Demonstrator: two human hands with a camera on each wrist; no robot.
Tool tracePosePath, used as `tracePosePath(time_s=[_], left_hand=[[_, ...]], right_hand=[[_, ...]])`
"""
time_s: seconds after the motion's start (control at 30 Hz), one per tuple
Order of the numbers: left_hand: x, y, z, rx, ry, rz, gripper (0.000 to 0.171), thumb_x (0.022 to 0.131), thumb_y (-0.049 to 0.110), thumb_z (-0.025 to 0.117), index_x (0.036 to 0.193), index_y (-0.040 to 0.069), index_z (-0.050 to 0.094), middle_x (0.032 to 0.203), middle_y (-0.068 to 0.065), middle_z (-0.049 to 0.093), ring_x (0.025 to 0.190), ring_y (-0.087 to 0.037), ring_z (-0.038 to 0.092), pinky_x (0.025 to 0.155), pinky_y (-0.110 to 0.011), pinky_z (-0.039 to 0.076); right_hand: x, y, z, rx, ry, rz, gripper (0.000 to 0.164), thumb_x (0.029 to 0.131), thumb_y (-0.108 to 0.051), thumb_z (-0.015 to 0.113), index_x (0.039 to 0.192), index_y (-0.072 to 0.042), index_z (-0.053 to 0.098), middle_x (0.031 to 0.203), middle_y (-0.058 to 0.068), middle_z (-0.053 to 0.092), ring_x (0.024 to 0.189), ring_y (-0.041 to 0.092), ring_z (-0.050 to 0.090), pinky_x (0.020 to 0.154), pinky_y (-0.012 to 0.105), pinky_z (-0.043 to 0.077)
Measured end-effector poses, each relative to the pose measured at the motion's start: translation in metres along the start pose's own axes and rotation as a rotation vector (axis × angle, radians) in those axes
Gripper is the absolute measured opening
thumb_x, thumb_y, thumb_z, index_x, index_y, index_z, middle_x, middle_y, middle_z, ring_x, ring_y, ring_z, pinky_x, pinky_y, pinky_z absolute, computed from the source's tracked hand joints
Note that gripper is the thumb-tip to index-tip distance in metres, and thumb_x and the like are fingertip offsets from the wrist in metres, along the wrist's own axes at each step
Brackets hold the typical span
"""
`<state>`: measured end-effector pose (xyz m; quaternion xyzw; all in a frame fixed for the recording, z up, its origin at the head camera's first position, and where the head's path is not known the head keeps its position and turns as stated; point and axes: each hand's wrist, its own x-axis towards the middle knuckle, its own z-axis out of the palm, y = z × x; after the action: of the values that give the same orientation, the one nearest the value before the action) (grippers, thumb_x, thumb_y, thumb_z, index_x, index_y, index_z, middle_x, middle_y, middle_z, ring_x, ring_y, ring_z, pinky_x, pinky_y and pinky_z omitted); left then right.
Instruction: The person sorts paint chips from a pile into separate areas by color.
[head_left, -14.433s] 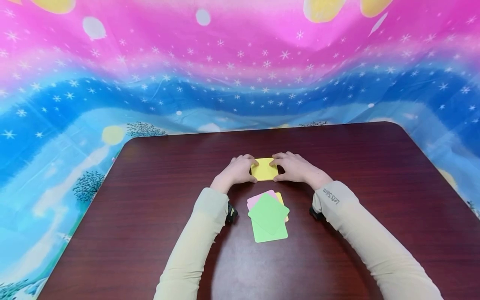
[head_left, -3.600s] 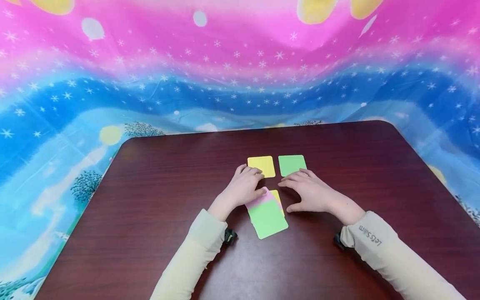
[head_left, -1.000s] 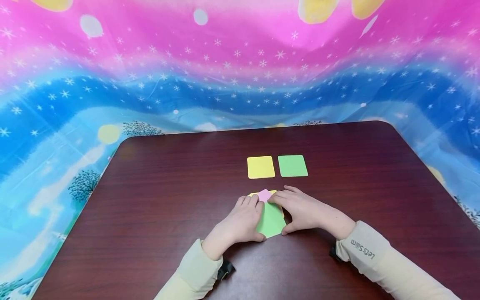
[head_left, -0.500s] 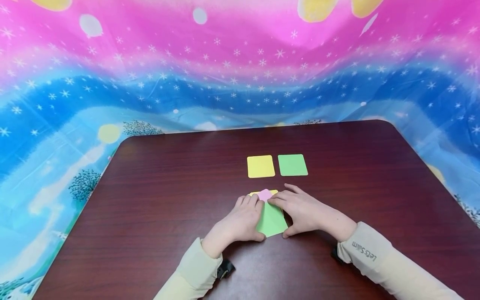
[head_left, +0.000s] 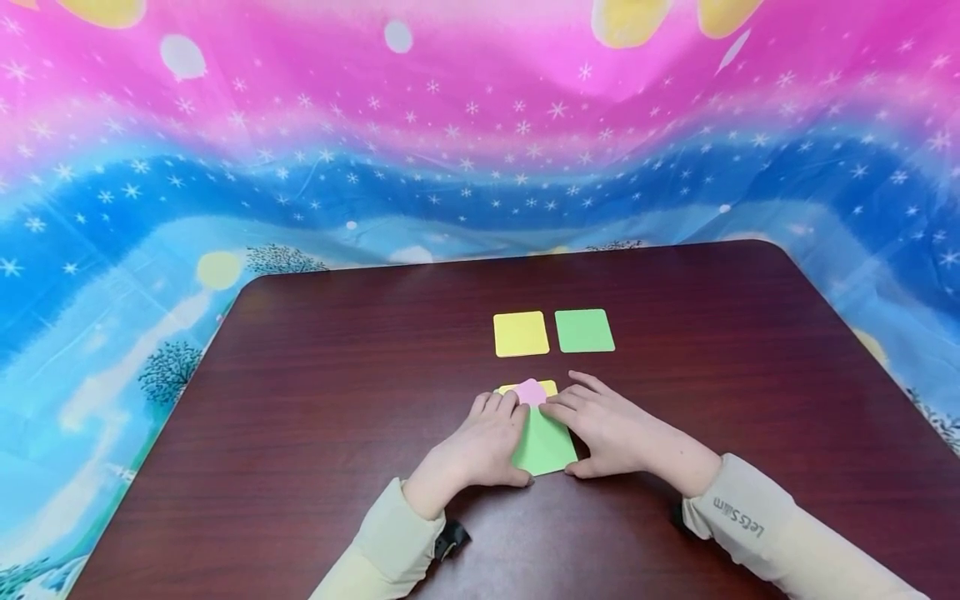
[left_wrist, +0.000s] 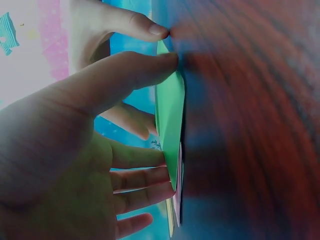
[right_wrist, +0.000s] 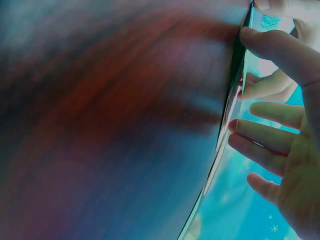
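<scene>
A pile of square, round-cornered paper cards lies on the dark table in front of me. On top is a green card (head_left: 545,442), and beneath its far end show a pink card (head_left: 530,392) and a yellow card (head_left: 548,387). My left hand (head_left: 480,442) holds the green card's left side, thumb at the near corner, covering much of it. At the right side, my right hand (head_left: 611,429) has its thumb on the near corner and its index finger near the far edge; its other fingers spread loosely.
Farther back, a yellow card (head_left: 521,334) and a second green card (head_left: 585,331) lie side by side with a narrow gap. The brown table (head_left: 360,333) ends before a patterned pink and blue cloth (head_left: 480,183).
Earlier, both hands set down the far yellow card; a green card then appeared to its right. Both hands have since come back to the pile, and lately the right has shifted slightly.
</scene>
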<state>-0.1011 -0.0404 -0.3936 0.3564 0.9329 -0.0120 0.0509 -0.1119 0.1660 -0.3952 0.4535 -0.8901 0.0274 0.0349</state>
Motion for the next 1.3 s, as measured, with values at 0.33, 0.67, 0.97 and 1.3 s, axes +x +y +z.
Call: tracePosePath(time_s=[0.33,0.67,0.97,1.3], left_hand=[[0.007,-0.003,-0.009,0.020,0.060,0.026,0.074,0.063,0.052,0.071,0.116,0.005,0.049,0.098,-0.001,0.042,0.094,-0.018,0.042,0.091,-0.034,0.031],[0.024,-0.004,-0.015,0.066,0.101,0.034,0.080,0.059,0.050,0.072,0.120,0.004,0.048,0.105,-0.003,0.043,0.097,-0.019,0.042,0.092,-0.034,0.031],[0.037,-0.012,-0.016,0.052,0.114,0.036,0.076,0.062,0.051,0.071,0.119,0.007,0.047,0.110,-0.003,0.042,0.105,-0.020,0.042,0.096,-0.035,0.029],[0.045,-0.021,-0.015,-0.001,0.165,0.052,0.077,0.061,0.046,0.073,0.119,0.006,0.045,0.107,-0.004,0.041,0.103,-0.021,0.042,0.095,-0.037,0.030]], right_hand=[[-0.001,0.009,-0.004,0.038,0.053,0.022,0.074,0.062,-0.049,0.074,0.117,-0.003,0.057,0.112,0.004,0.060,0.107,0.019,0.053,0.105,0.046,0.025],[0.000,0.021,-0.008,0.044,0.031,0.100,0.078,0.060,-0.048,0.076,0.119,-0.001,0.056,0.111,0.006,0.056,0.107,0.025,0.051,0.104,0.047,0.027],[0.001,0.032,-0.011,0.049,0.052,0.146,0.077,0.059,-0.047,0.075,0.118,-0.002,0.055,0.112,0.005,0.056,0.108,0.025,0.050,0.104,0.046,0.027],[0.001,0.043,-0.015,0.076,0.048,0.202,0.077,0.060,-0.045,0.076,0.119,-0.001,0.054,0.116,0.007,0.055,0.110,0.027,0.048,0.104,0.045,0.027]])
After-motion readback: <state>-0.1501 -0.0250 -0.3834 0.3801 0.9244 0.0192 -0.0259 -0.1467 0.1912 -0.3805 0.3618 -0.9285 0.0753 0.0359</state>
